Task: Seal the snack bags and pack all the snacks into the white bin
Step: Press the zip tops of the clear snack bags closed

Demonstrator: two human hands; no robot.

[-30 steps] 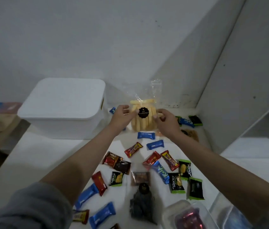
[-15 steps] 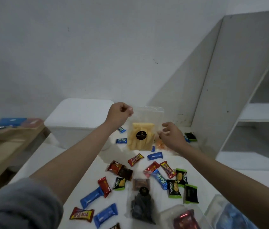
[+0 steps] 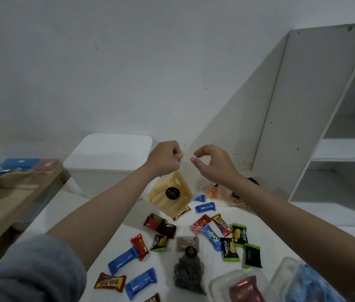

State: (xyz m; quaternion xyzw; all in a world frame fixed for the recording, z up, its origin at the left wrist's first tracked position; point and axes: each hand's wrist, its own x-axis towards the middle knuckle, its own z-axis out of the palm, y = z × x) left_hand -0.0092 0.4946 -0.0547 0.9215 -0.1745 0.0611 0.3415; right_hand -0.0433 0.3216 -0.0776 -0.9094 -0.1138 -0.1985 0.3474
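At the centre of the frame the left hand (image 3: pixel 165 158) is curled into a fist, its fingers pinching the clear top edge of the snack bag (image 3: pixel 170 194). Half a second earlier this hand held the same top corner, but the bag hung straight; now the bag hangs tilted, its yellow sticks and black round label swung toward the lower left, its bottom corner just above the small wrappers on the white table (image 3: pixel 265 223). The right hand (image 3: pixel 213 163) has risen from beside the bag's middle to the level of the left hand. Its thumb and forefinger curve toward each other at the clear top strip; whether they actually pinch the plastic cannot be told, as the film is nearly invisible there.

Behind the left hand, toward the centre left, the white bin (image 3: pixel 109 160) stands with its lid on, in the same place as before. In the lower half of the frame the loose snacks are unchanged: blue bars (image 3: pixel 141 282), a red beng-beng bar (image 3: pixel 109 282), green Nextar packs (image 3: pixel 240 234), and a dark snack bag (image 3: pixel 188 273) with a black label. An orange snack bag (image 3: pixel 215 192) shows under the right wrist. At the upper right stands a white shelf unit (image 3: pixel 333 118).
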